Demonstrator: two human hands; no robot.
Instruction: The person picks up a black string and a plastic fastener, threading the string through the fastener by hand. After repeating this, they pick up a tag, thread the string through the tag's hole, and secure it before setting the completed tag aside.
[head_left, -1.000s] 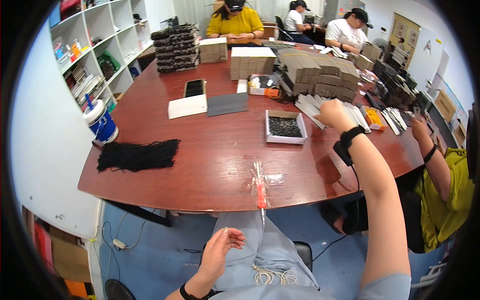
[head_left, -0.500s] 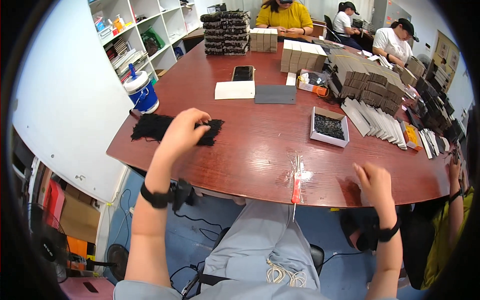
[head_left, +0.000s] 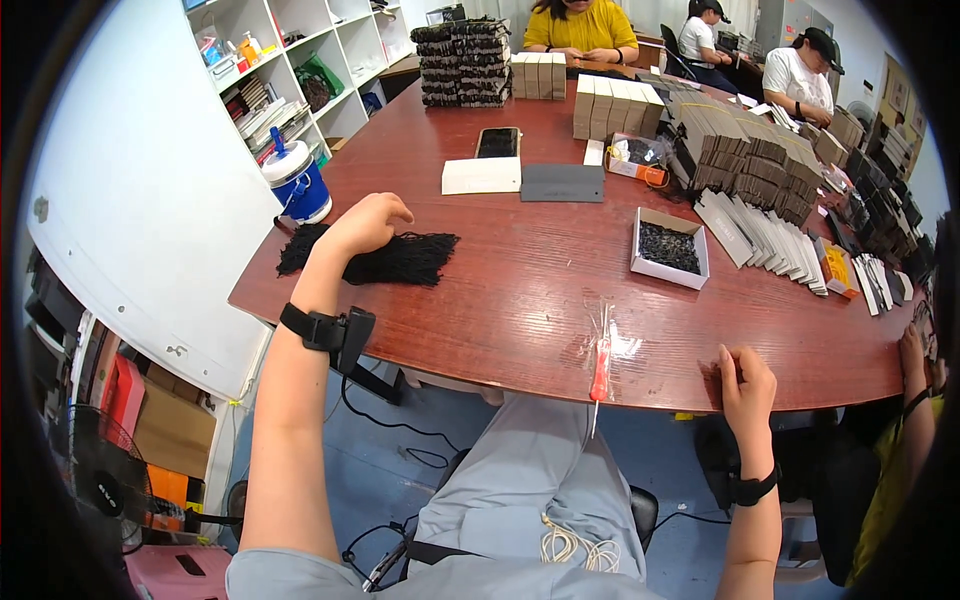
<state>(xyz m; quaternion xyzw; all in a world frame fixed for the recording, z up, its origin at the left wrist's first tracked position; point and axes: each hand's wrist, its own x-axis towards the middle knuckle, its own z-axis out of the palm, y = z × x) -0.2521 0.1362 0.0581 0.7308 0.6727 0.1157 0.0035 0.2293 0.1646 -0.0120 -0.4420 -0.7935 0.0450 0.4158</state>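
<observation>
My left hand (head_left: 368, 224) is over the bundle of black cords (head_left: 415, 258) at the left of the table. Its fingers stretch to the right, slightly bent, with nothing visible in them; the thumb side is partly hidden. My right hand (head_left: 748, 385) is at the near right table edge, its fingers loosely bent, thumb and index apart, holding nothing I can see. Between the hands, a red-handled tool with thin metal points (head_left: 600, 372) lies at the front edge, under what looks like clear tape. A white open box (head_left: 667, 274) of small black pieces sits farther right.
A white card (head_left: 481, 177), a dark grey card (head_left: 562, 183) and a phone (head_left: 498, 143) lie mid-table. A blue jug (head_left: 300, 190) stands left. Stacked grey cards (head_left: 745, 150) fill the right; black bundles (head_left: 464, 65) are piled at the back. Other people sit around the table.
My left hand has risen slightly off the cord bundle, its fingers straighter. My right hand has moved down a little and its fingers have loosened. The view has shifted slightly.
</observation>
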